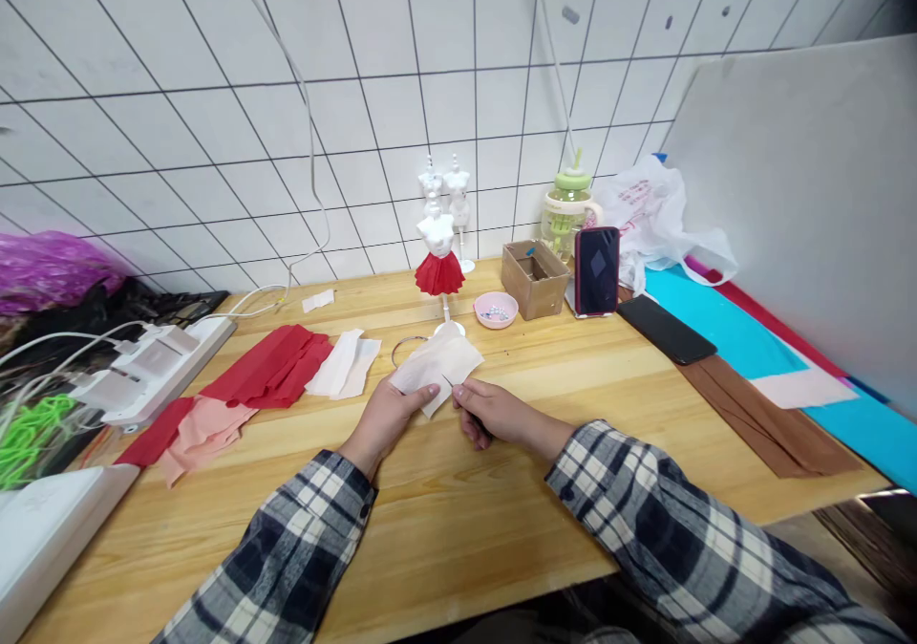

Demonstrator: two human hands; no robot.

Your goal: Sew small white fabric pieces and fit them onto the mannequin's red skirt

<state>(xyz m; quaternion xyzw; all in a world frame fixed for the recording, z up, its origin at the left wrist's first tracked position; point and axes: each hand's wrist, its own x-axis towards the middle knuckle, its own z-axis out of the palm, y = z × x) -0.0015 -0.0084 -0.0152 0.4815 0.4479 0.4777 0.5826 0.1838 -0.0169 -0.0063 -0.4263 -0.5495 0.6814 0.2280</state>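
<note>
My left hand (393,411) pinches the near edge of a small white fabric piece (438,363) lying on the wooden table (458,520). Close beside it, my right hand (494,413) is closed, its thumb and fingers at the fabric's right corner, with a dark object partly hidden under the fingers. Just behind the fabric stands a small white mannequin (438,252) wearing a red skirt. A thin metal ring (405,346) lies partly under the fabric.
Red cloth (272,367), pink cloth (204,434) and white strips (348,365) lie to the left, near a power strip (154,362). A pink dish (496,310), cardboard box (535,279), upright phone (596,269), flat phone (666,329), brown cloth (770,424) and blue sheet (737,329) sit right.
</note>
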